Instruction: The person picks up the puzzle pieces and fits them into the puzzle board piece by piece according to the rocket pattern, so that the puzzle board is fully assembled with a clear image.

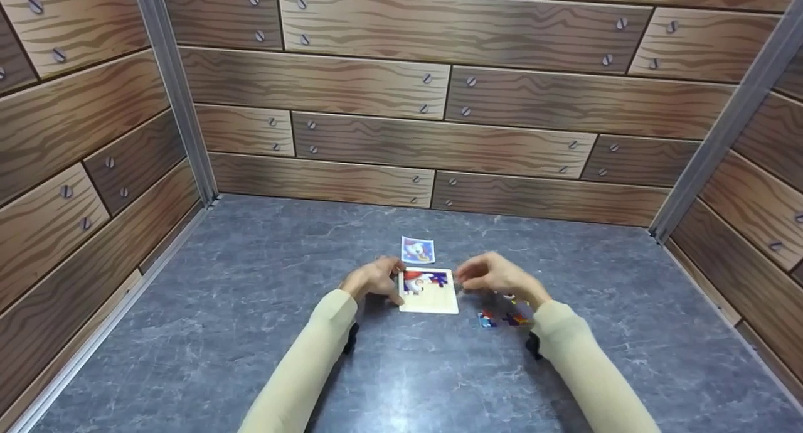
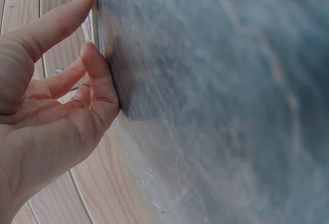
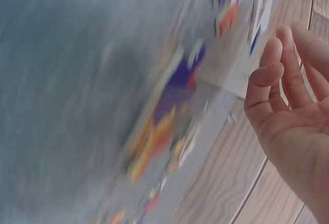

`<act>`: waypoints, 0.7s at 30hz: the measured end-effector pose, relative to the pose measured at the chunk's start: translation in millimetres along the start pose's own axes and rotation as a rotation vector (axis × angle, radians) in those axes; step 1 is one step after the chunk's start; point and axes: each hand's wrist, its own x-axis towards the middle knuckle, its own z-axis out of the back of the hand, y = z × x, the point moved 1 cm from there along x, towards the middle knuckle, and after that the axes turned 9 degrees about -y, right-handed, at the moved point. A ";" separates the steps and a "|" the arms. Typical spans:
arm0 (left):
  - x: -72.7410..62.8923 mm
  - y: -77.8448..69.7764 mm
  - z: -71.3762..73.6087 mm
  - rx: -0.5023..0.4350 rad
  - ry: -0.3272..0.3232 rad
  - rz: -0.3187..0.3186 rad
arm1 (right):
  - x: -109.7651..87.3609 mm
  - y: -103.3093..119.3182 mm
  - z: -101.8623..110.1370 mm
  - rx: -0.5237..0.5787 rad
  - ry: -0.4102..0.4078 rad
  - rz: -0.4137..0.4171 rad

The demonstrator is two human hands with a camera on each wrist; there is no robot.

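One jigsaw board sits well inside the surface's edges, your left hand, fingers parted, touching its left edge, probably to brace it, your right hand loosely parted beside its right.

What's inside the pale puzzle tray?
Printed puzzle pieces in red, white and purple lie along the far part of the tray; its near part shows bare. The surface beneath those pieces is hidden.

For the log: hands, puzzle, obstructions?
Left hand touching left edge of puzzle tray; right hand beside right edge, apparently empty. Tray partly filled, lower part bare and unobstructed; loose pieces to right.
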 end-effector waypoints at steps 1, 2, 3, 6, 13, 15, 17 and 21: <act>-0.2 0.8 -0.5 -0.009 0.002 -0.001 | -1.8 -2.5 3.3 -0.008 0.004 -0.004; -0.4 1.5 -0.8 -0.010 0.004 -0.007 | -3.4 -4.7 6.4 -0.014 0.006 -0.005; -0.6 2.2 -1.1 -0.017 0.007 -0.005 | -5.1 -6.5 9.1 -0.023 0.008 -0.005; -1.1 3.4 -1.6 -0.019 0.008 -0.003 | -9.7 -11.9 18.1 -0.030 0.025 -0.005; 0.6 1.8 -0.7 -0.018 -0.001 -0.002 | -18.3 -26.5 40.8 -0.093 0.021 -0.039; 1.2 0.7 -0.2 -0.011 -0.006 -0.015 | -20.3 -31.2 46.3 -0.116 0.018 -0.042; 1.5 -0.5 0.3 -0.011 0.003 -0.012 | -22.4 -35.8 50.3 -0.132 0.028 -0.045; 1.6 -1.9 1.7 0.002 0.012 -0.014 | -25.2 -41.3 54.1 -0.156 0.043 -0.074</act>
